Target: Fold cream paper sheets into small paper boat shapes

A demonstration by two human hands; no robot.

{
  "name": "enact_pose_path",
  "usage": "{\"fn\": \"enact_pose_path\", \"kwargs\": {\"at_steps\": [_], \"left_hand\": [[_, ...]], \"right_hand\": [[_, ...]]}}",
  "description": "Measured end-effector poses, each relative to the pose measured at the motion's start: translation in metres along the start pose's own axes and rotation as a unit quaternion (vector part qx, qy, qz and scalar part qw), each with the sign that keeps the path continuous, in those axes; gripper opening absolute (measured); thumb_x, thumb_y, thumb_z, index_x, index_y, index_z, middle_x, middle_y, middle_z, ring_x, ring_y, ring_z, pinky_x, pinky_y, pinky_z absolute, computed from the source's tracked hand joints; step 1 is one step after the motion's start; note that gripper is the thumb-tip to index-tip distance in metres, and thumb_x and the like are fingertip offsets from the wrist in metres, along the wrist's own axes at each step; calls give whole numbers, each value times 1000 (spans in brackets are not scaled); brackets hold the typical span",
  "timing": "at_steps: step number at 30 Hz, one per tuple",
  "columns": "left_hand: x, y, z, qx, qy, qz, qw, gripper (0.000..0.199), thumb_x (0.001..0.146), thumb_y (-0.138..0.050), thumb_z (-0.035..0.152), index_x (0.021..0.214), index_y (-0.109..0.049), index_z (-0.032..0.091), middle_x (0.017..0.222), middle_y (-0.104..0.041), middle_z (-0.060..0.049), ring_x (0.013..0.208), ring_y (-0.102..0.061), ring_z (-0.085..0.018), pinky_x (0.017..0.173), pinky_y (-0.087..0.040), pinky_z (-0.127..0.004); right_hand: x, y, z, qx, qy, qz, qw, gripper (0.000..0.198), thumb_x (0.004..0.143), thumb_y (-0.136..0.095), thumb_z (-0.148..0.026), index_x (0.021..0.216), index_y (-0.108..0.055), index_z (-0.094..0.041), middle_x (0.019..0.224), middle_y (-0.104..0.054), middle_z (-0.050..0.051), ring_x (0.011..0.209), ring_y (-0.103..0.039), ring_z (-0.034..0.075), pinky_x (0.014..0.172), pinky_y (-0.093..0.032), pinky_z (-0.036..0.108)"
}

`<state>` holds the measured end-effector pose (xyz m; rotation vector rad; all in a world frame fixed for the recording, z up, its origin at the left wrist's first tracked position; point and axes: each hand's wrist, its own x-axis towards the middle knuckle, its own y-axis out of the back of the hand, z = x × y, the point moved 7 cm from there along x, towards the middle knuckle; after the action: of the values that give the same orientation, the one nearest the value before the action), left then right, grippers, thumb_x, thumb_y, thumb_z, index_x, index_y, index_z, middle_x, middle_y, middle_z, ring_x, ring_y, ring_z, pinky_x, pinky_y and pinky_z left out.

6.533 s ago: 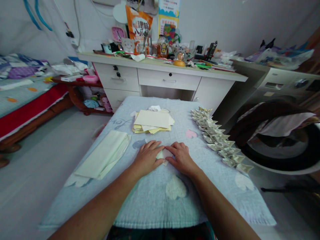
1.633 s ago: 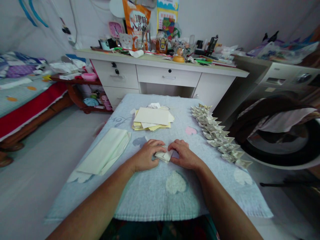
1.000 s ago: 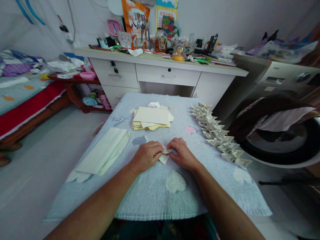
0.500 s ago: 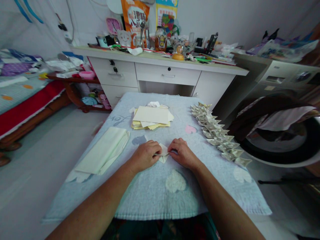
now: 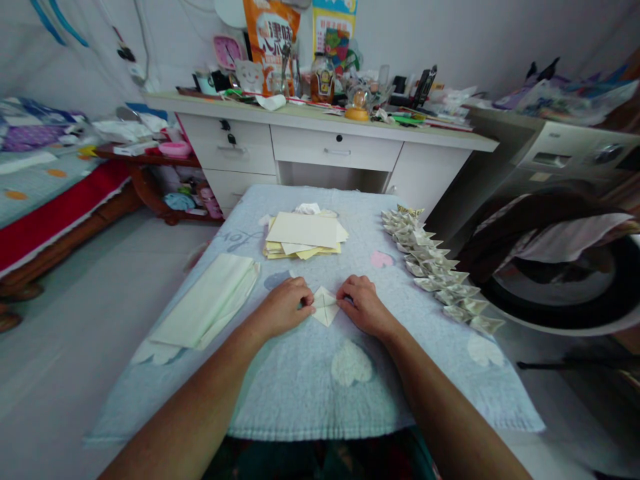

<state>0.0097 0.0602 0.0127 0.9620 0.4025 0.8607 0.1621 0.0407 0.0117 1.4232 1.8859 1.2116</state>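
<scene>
A small diamond of folded cream paper (image 5: 325, 309) lies on the cloth-covered table between my hands, with creases crossing at its middle. My left hand (image 5: 287, 305) is closed, thumb and fingertip pinching the left corner of the paper. At the right corner, my right hand (image 5: 364, 304) has its fingers curled, with thumb and forefinger on the edge. Beyond them is a stack of cream and yellow paper sheets (image 5: 303, 230). To the left lies a folded bundle of pale paper (image 5: 210, 300). Rows of folded paper boats (image 5: 425, 257) run down the right side.
A pale blue cloth (image 5: 295, 400) with heart shapes covers the table. Behind stands a white drawer desk (image 5: 325, 143) crowded with jars, a pink clock (image 5: 227, 52) and an orange bag (image 5: 270, 43). A washing machine (image 5: 565, 160) with clothes at its door stands right; a bed (image 5: 55, 180) is left.
The paper's upper layer, which was bent along a fold between my fingers, now lies flat as a creased diamond. My left hand has drawn slightly left; my right hand has hardly moved.
</scene>
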Motion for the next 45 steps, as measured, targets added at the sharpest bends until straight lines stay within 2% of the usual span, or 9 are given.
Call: {"fn": "enact_pose_path", "kwargs": {"at_steps": [6, 13, 18, 27, 34, 45], "left_hand": [[-1, 3, -2, -12, 20, 5, 1000, 12, 80, -54, 20, 70, -61, 17, 79, -55, -3, 83, -54, -19, 77, -41, -30], [0, 3, 2, 13, 22, 6, 1000, 15, 82, -52, 21, 71, -61, 17, 78, -54, -4, 83, -53, -20, 76, -40, -32], [0, 1, -1, 4, 14, 9, 1000, 14, 82, -52, 21, 72, -62, 17, 78, -54, -3, 83, -52, -19, 77, -40, -31], [0, 1, -7, -30, 14, -1, 999, 10, 75, -60, 21, 67, -59, 17, 79, -53, -1, 83, -53, -18, 77, -41, -30], [-1, 3, -5, -18, 22, 13, 1000, 12, 78, -55, 19, 69, -62, 17, 81, -54, -3, 87, -52, -19, 83, -40, -34], [-1, 4, 1, 24, 22, 20, 999, 17, 82, -52, 17, 68, -61, 17, 82, -55, -4, 87, -51, -20, 82, -38, -36]], "right_hand": [[1, -2, 1, -9, -16, -1, 1000, 9, 86, -56, -18, 84, -65, -19, 93, -56, 5, 91, -44, 20, 80, -31, 34], [0, -3, -3, -9, -11, 16, 1000, 9, 85, -61, -29, 86, -63, -20, 95, -54, 5, 92, -43, 22, 79, -30, 35], [3, -9, -15, 2, 20, 12, 1000, 13, 81, -65, -24, 94, -62, -21, 100, -54, 5, 96, -42, 21, 82, -30, 35], [7, -15, -19, -22, 22, -17, 999, 4, 85, -59, -20, 86, -62, -19, 99, -55, 5, 96, -42, 21, 81, -30, 36], [9, -14, -14, -23, -15, -8, 1000, 15, 90, -53, -26, 82, -63, -19, 95, -55, 5, 93, -42, 21, 81, -30, 37], [8, -9, 1, -18, -98, 38, 994, 18, 86, -60, -32, 74, -65, -19, 91, -55, 6, 93, -42, 23, 80, -29, 38]]}}
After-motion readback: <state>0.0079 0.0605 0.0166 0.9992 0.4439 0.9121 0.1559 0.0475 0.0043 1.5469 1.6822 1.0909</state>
